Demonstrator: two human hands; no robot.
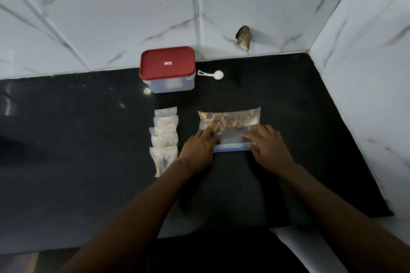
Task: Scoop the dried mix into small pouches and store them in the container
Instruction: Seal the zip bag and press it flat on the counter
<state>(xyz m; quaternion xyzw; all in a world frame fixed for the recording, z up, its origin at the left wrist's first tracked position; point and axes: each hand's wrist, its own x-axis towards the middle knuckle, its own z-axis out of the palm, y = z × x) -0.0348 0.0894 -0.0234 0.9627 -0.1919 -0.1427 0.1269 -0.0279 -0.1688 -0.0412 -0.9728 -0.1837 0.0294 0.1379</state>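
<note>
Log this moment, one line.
left hand, right hand: on dried-mix zip bag | small pouches: beside bag | container: lidded | scoop: untouched

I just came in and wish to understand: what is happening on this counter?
A person rests the left hand and the right hand on a large zip bag of dried mix, near its blue zip strip. Small pouches lie in a row to its left. The red-lidded container stands closed behind, the white scoop beside it.
</note>
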